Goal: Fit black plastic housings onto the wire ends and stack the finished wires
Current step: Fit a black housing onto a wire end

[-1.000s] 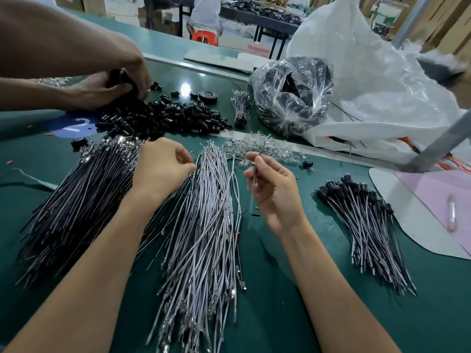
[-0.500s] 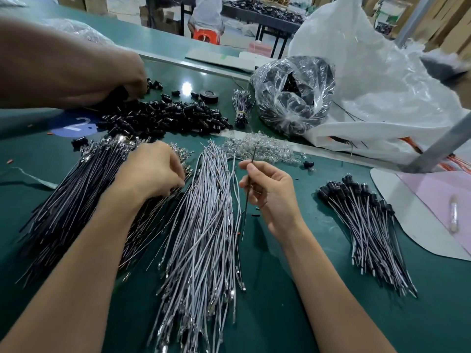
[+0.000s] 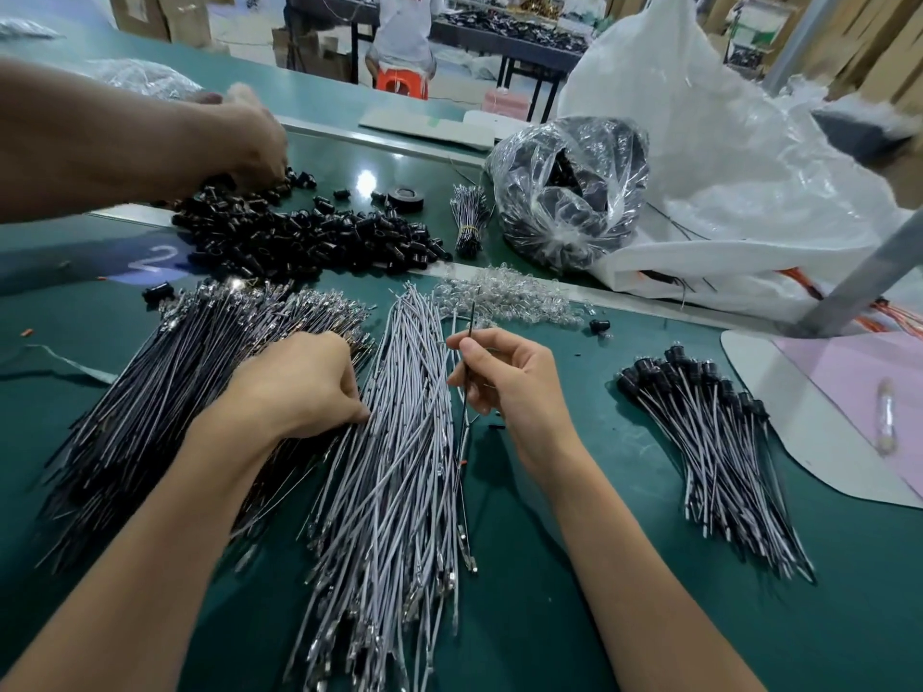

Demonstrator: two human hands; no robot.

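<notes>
The right hand (image 3: 509,387) pinches one thin black wire (image 3: 471,317) upright, just right of the grey wire pile (image 3: 394,467). The left hand (image 3: 304,382) curls down at that pile's left edge, against the dark wires (image 3: 150,392); I cannot tell whether it holds any. Black housings (image 3: 309,237) lie beyond the pile. Finished wires (image 3: 714,442) lie well to its right on the desk (image 3: 549,616).

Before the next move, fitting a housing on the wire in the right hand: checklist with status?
1. Wire pinched upright in right hand: ok.
2. Wire's top end free above the fingers: ok.
3. Housing in left hand: cannot tell; its fingers curl into the dark wire pile.
4. Black housings free to reach: not ok; other person's hand is in them.
5. Finished stack lies apart, right of the right hand: ok.
</notes>
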